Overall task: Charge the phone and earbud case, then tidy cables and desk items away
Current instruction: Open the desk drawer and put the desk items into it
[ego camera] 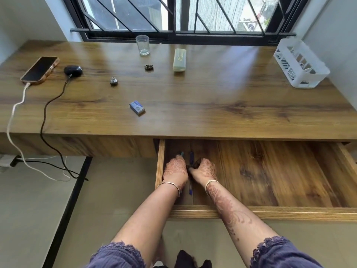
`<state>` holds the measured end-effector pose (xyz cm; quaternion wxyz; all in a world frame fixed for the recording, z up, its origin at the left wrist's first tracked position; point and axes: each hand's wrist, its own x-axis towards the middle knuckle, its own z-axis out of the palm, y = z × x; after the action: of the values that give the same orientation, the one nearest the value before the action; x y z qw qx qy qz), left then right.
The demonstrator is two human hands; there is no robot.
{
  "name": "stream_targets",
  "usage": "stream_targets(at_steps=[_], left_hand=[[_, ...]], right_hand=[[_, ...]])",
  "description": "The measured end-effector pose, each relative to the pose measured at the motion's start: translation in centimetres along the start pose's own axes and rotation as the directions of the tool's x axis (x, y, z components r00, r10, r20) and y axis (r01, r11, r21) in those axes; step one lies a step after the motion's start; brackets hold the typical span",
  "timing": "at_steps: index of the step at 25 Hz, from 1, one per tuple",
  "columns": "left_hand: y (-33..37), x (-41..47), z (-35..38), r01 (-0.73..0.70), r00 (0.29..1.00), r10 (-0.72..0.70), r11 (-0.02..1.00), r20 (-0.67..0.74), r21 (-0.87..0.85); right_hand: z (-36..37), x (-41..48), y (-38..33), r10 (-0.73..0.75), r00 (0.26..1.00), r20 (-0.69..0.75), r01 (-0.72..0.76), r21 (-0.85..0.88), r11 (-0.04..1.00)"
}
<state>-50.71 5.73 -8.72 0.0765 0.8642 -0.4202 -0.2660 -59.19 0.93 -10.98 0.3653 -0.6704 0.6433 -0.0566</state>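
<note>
Left hand (pixel 174 169) and right hand (pixel 204 169) are arranging pens (pixel 191 157) in the six-o'clock drawer (pixel 270 211), grips unreadable; next, probably fetching the worktop's (pixel 212 97) small box (pixel 137 107).

— Where was your phone (pixel 39 70)?
— Face up, far left on the desk (pixel 212 105), white cable (pixel 11 120) plugged in.
— Your earbud case (pixel 73 70)?
— Black, just right of it, black cable (pixel 43 120) attached; both cables hung over the edge.
</note>
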Motion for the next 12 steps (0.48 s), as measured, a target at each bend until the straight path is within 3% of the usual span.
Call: stream_targets(at_steps=[6,12], left_hand=[[0.2,-1.2,-1.5,-0.073,0.995,0.067,0.995,-0.079,-0.068],[0.4,-1.7,-5.5,-0.154,0.978,0.100,0.938,-0.184,-0.309]], right_hand=[[-1.5,-1.6,-0.2,-0.088,0.984,-0.154,0.097,0.057,0.994],[-4.2,-3.5,-2.9,-0.282,0.908,-0.311,0.290,-0.019,0.957]])
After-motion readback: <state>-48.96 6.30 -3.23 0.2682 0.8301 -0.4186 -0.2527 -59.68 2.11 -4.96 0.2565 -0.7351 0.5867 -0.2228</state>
